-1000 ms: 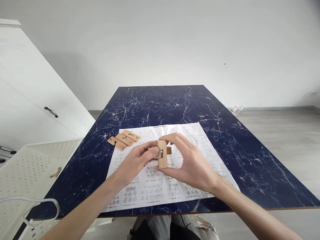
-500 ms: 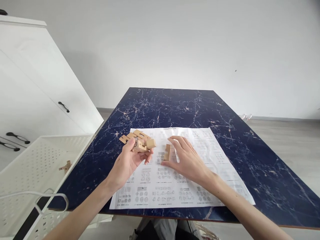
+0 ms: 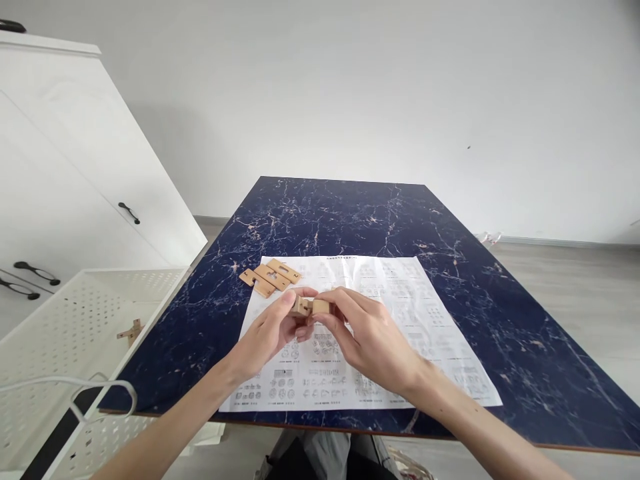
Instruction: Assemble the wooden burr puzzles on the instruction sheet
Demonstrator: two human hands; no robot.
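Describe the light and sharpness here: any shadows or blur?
Head view: a soft shadow on the wall beside the white cabinet; same view, small print on the paper sheet too fuzzy to read, held wooden pieces clearer in outline.

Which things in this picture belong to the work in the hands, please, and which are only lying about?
Seemingly in the work:
wooden blocks, held by left hand and right hand
printed sheet beneath them
probably the flat wooden pieces at its far left corner

Probably just lying about:
wooden piece in the white basket
dark object on the white cabinet, cut off by the frame
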